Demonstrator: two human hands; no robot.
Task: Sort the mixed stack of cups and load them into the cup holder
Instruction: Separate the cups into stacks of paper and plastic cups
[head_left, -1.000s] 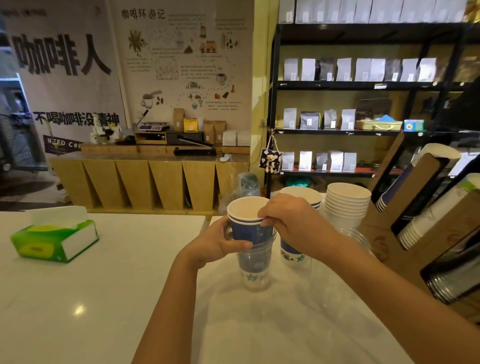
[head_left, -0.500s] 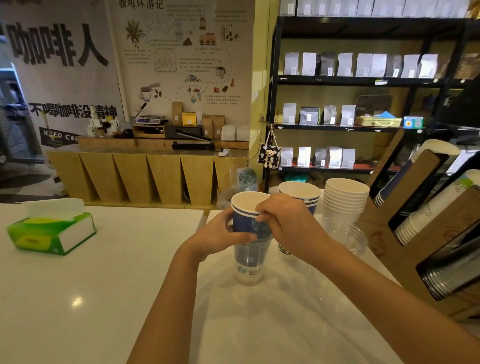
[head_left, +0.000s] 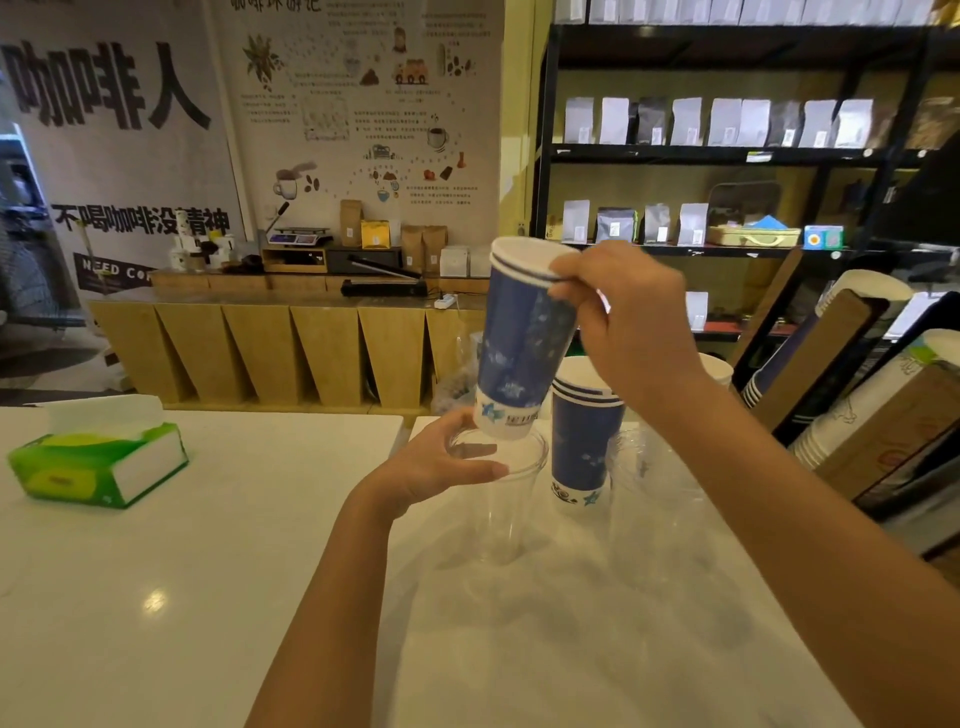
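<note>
My right hand (head_left: 631, 332) pinches the rim of a tall blue paper cup (head_left: 522, 343), lifted and tilted, its base just above a clear plastic cup (head_left: 506, 499). That clear cup stands on the white table and my left hand (head_left: 441, 467) grips it near the rim. Just to the right stands a short stack of blue paper cups (head_left: 584, 441), with another clear plastic cup (head_left: 649, 467) beside it. The wooden cup holder (head_left: 831, 353) leans at the right edge, with blue and white cup stacks in its slots.
A green tissue box (head_left: 98, 462) lies at the table's left. A seam (head_left: 405, 436) splits the white table into two tops. Behind stand a wooden counter (head_left: 291, 353) and black shelves (head_left: 727, 156) with bags.
My right hand has pulled the blue paper cup up out of the clear plastic cup and tilted it. My left hand stays on the clear cup.
</note>
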